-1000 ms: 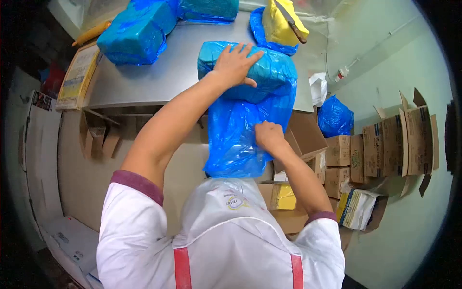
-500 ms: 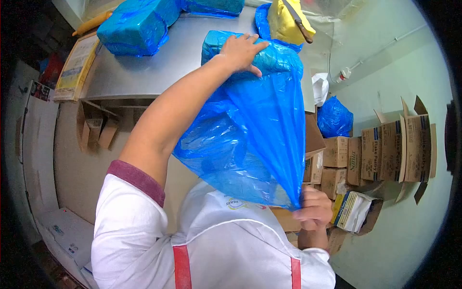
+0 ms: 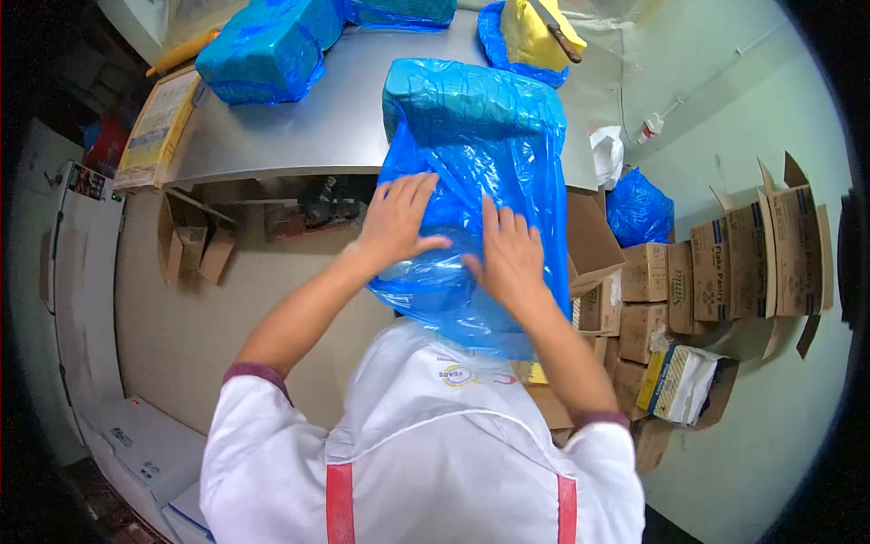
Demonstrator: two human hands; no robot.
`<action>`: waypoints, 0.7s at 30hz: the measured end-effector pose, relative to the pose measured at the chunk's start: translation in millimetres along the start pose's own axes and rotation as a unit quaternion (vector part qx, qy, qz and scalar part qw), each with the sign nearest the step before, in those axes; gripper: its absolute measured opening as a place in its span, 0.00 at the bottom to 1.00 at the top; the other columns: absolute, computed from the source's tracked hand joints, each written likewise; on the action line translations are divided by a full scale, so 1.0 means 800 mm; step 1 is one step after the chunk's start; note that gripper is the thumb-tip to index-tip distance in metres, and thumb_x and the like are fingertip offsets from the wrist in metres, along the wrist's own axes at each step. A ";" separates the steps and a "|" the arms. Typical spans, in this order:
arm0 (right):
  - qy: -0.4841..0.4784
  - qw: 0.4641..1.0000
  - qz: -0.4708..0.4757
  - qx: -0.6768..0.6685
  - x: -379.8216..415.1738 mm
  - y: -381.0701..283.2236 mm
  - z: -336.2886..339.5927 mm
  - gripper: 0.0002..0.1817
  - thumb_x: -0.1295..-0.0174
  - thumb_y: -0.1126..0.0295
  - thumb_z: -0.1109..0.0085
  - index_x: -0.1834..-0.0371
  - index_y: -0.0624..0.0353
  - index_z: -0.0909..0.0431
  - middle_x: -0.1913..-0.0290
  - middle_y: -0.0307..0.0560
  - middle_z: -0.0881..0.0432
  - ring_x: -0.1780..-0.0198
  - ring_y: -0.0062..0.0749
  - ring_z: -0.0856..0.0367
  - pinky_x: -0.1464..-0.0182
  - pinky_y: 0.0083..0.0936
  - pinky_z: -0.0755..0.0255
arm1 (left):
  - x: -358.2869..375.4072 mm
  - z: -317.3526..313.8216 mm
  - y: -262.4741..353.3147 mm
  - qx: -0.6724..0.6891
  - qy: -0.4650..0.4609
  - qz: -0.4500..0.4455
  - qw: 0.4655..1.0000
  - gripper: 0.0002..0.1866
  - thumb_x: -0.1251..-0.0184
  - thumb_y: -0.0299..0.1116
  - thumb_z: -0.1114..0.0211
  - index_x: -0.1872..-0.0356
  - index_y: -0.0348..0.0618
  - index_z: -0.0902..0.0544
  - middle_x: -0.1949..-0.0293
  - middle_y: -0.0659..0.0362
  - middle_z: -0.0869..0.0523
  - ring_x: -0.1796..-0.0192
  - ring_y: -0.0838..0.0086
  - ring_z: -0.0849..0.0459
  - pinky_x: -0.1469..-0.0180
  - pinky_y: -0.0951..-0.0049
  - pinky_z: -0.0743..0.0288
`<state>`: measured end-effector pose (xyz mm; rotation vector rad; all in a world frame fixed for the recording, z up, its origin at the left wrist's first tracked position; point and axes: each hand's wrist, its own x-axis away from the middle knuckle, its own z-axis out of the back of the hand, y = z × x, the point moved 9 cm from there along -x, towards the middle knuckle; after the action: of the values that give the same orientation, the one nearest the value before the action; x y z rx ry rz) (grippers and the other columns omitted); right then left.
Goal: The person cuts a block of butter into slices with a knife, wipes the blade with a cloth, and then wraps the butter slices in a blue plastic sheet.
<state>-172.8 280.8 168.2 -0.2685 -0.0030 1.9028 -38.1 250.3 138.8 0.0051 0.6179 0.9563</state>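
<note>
A large block wrapped in blue plastic (image 3: 476, 104) rests at the front edge of the metal table. The loose end of its blue plastic bag (image 3: 462, 177) hangs over the edge towards my apron. My left hand (image 3: 396, 219) lies on the left part of this plastic, fingers stretched and thumb apart. On the right part, my right hand (image 3: 512, 249) rests with its fingers spread. Both palms face the plastic, and neither hand grips it. A yellow block (image 3: 526, 38) sits on opened blue plastic behind, with a knife (image 3: 564, 36) lying on it.
More blue-wrapped blocks (image 3: 267, 50) stand at the back left of the metal table (image 3: 349, 118). A rolling pin (image 3: 184, 53) lies near a yellow-edged box (image 3: 159, 136). Stacked cartons (image 3: 711, 267) and a filled blue bag (image 3: 639, 208) stand by the right wall.
My left hand has left the wrapped block and come down onto the loose plastic. My right hand has released the bag's corner and moved up and left onto the plastic.
</note>
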 end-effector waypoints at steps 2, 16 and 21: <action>-0.058 0.994 -0.005 0.087 -0.020 0.043 -0.092 0.25 0.49 0.70 0.35 0.45 0.61 0.26 0.63 0.53 0.17 0.64 0.50 0.17 0.63 0.43 0.26 | 0.035 -0.031 -0.034 -0.036 -0.063 0.074 0.995 0.34 0.54 0.40 0.27 0.43 0.41 0.26 0.56 0.48 0.16 0.54 0.52 0.18 0.51 0.55 0.25; 0.192 0.946 0.148 -0.216 0.048 0.039 0.156 0.20 0.54 0.82 0.47 0.55 0.68 0.17 0.78 0.45 0.24 0.78 0.30 0.27 0.72 0.25 0.33 | 0.178 0.126 0.053 0.190 0.300 0.216 0.910 0.34 0.46 0.27 0.30 0.37 0.38 0.33 0.56 0.50 0.16 0.55 0.63 0.16 0.59 0.69 0.25; 0.323 0.855 0.011 -0.407 0.074 0.135 0.157 0.15 0.33 0.69 0.48 0.54 0.72 0.20 0.58 0.55 0.16 0.59 0.33 0.19 0.51 0.27 0.25 | 0.156 -0.017 0.029 0.407 0.178 0.351 0.824 0.44 0.47 0.35 0.28 0.31 0.39 0.42 0.44 0.46 0.21 0.43 0.57 0.22 0.43 0.59 0.29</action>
<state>-315.4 314.9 265.3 -1.4763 -0.3616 1.6503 -10.0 356.0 72.2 0.8935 1.4004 1.3414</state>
